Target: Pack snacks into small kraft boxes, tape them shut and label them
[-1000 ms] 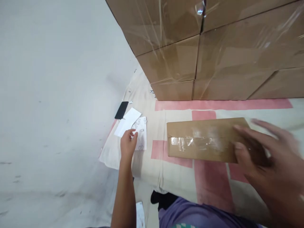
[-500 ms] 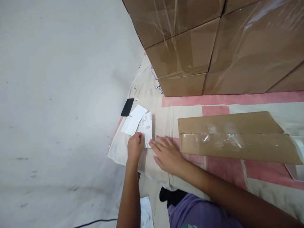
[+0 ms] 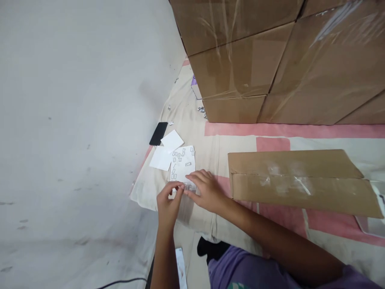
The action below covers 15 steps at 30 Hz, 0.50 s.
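A white sheet of paper with several small rectangles drawn on it lies on the bed near its front edge. My left hand is closed in a pinch, thumb against forefinger, at the paper's lower edge. Over the paper's lower right part rests my right hand, fingers apart and thumb close to the left fingertips. Two blank white pieces, a lower sheet and an upper piece, lie left of and behind the drawn sheet, overlapping. The hands cover part of its bottom edge.
A black phone lies by the wall. Stacked cardboard boxes in clear wrap stand at the back right. A long flat taped carton lies right of my hands. A purple and white box shows beside the stack.
The drawn sheet now shows wider and flatter, with more drawings visible. My left hand has shifted to its lower edge, and my right thumb has come closer to the left fingertips.
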Tool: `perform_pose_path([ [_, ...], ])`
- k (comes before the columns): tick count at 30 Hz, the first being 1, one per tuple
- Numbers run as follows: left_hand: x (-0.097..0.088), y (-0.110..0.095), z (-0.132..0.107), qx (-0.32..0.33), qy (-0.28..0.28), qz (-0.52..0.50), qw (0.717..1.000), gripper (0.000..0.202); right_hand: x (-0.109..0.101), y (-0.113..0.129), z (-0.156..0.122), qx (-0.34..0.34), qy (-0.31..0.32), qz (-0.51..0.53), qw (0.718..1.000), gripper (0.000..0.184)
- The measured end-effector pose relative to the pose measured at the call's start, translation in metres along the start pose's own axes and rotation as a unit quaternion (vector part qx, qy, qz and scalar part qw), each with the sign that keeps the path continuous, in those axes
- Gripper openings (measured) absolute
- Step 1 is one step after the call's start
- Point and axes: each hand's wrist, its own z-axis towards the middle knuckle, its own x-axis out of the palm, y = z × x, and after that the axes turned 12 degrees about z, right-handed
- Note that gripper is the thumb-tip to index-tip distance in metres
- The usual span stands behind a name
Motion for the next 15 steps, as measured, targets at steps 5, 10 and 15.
perform_pose_path([
  [5, 0.000, -0.010, -0.031, -0.028, -0.021, -0.055, 0.998, 0.016, -0.006, 0.015, -0.017, -0.054, -0.048, 0.100, 0.992, 0.022],
  [10, 0.010, -0.024, -0.050, 0.039, 0.031, -0.143, 0.988, 0.006, -0.032, 0.036, -0.062, -0.011, -0.088, 0.143, 0.986, 0.015],
  [15, 0.011, -0.047, -0.057, 0.149, 0.071, -0.253, 0.953, 0.009, -0.043, 0.050, -0.096, 0.004, -0.120, 0.186, 0.975, 0.012],
])
